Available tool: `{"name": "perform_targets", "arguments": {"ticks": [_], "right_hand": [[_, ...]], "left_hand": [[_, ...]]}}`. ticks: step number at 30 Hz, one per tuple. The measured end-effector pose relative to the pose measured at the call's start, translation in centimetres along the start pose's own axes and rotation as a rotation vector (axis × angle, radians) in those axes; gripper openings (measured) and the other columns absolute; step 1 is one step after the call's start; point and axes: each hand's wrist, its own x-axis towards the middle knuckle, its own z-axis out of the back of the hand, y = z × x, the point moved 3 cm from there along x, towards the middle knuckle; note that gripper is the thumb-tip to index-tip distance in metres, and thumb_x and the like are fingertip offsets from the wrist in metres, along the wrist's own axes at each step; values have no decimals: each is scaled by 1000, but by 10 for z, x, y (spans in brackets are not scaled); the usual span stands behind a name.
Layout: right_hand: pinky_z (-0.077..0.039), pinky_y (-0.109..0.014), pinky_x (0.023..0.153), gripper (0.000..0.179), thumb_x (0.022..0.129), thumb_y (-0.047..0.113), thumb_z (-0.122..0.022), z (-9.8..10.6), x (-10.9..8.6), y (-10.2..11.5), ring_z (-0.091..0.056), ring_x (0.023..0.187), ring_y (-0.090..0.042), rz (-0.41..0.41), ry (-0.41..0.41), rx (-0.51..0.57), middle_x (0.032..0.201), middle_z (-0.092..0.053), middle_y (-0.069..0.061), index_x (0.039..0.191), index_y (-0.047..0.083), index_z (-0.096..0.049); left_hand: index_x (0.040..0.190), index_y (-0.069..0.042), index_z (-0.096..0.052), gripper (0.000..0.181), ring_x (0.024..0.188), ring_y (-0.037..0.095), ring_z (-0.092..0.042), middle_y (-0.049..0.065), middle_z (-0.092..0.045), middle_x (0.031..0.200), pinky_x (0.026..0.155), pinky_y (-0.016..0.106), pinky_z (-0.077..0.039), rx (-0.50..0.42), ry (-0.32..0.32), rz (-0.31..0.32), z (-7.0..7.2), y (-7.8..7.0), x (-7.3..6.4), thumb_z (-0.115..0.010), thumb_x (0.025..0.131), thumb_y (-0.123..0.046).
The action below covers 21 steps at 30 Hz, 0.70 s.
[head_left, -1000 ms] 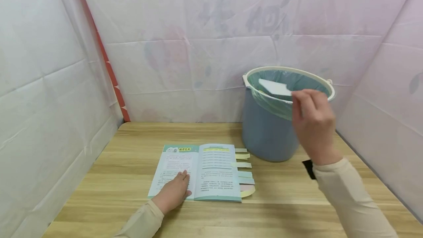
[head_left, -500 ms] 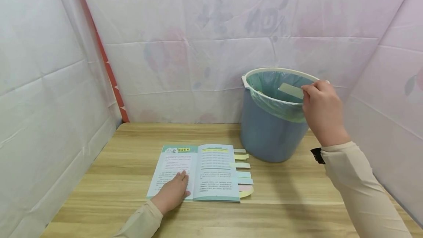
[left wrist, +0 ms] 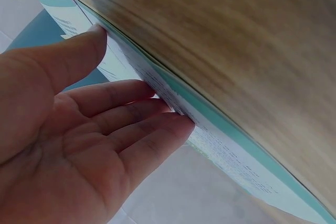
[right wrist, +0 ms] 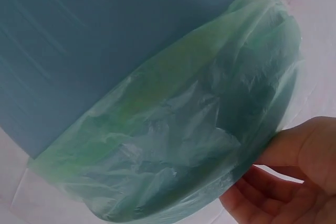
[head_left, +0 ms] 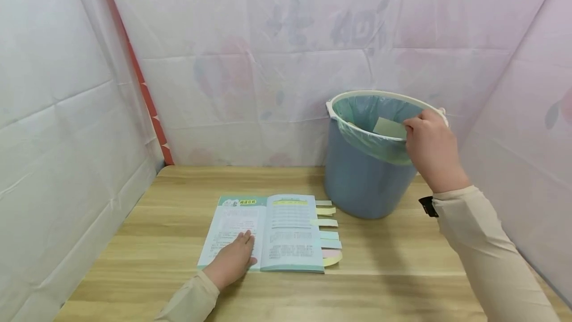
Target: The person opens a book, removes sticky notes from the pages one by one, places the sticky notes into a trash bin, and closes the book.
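My left hand [head_left: 232, 261] lies with extended fingers on the left page of an open booklet [head_left: 292, 237]. In the left wrist view its fingertips touch the printed page [left wrist: 226, 145]. At the right rim of a blue trash can [head_left: 368, 183], my right hand [head_left: 432, 145] pinches a pale slip of paper [head_left: 390, 128] that reaches into the opening. The right wrist view shows the thumb and fingers [right wrist: 286, 153] at the rim, beside the green bag liner [right wrist: 173, 135]; the slip is hidden there.
Several coloured paper tabs [head_left: 329, 235] stick out from the booklet's right edge. The trash can stands at the back right of the wooden table [head_left: 147, 242]. White printed sheeting [head_left: 201, 98] rises behind and at both sides.
My right hand moved right to the can's rim with the slip, then sank a little, so the slip sits lower in the opening. The left hand stays on the page.
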Motion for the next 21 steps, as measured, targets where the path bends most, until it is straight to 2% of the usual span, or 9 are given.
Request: {"name": "perform_targets", "arguments": {"ticks": [4, 7, 9, 11, 14, 16, 18, 21], "right_hand": [[-45, -59, 53, 23, 89, -11, -48, 4, 12, -1, -51, 77, -44, -46, 94, -16, 83, -51, -26, 98, -13, -68], [-46, -60, 53, 25, 88, -10, -47, 2, 14, -1, -53, 81, -46, -64, 171, -30, 88, -54, -27, 102, -11, -68], [-46, -60, 53, 25, 89, -10, -47, -1, 9, 3, -54, 81, -46, -54, 170, -19, 89, -54, -27, 103, -10, -67], [-47, -59, 53, 22, 90, -10, -49, -3, 4, 9, -54, 79, -45, -10, 101, 8, 87, -54, -26, 103, -10, -66], [-48, -56, 56, 17, 89, -11, -54, -3, -5, 25, -54, 79, -42, 135, -82, 78, 86, -56, -24, 102, -10, -65], [-49, -51, 59, 23, 84, -17, -58, -4, -13, 40, -55, 79, -40, 280, -177, 153, 87, -58, -22, 104, -8, -65], [-51, -46, 66, 31, 79, -21, -62, -10, -25, 56, -57, 82, -37, 436, -193, 227, 90, -60, -20, 106, -7, -65], [-52, -39, 71, 40, 70, -25, -64, -32, -49, 77, -59, 86, -30, 625, -98, 315, 94, -61, -15, 105, -5, -65]], "left_hand": [[125, 15, -53, 51, 124, 43, -48, 30, -49, 135, 98, 50, -45, 12, -38, -14, 4, 1, 6, -64, 91, -21], [125, 15, -53, 51, 124, 43, -49, 30, -50, 134, 98, 50, -45, 13, -22, -3, 3, 2, 5, -65, 91, -22], [125, 15, -54, 51, 124, 43, -49, 30, -50, 134, 98, 50, -45, 7, 4, 9, -1, 3, 1, -65, 91, -22], [124, 15, -54, 52, 123, 44, -49, 30, -50, 134, 97, 51, -45, 2, 16, 16, -3, 4, -3, -66, 90, -23], [124, 15, -54, 52, 122, 44, -50, 30, -51, 133, 95, 51, -46, 0, -1, 15, -5, 6, -5, -66, 90, -23], [124, 15, -54, 52, 122, 44, -50, 30, -51, 133, 95, 51, -46, 5, -13, 11, -5, 7, -5, -66, 90, -23], [124, 15, -54, 52, 122, 44, -50, 30, -51, 133, 95, 51, -46, 9, -14, 11, -4, 8, -4, -66, 90, -23], [125, 15, -54, 52, 123, 44, -49, 30, -50, 134, 97, 51, -45, 12, -8, 14, -4, 8, -3, -65, 90, -24]]}}
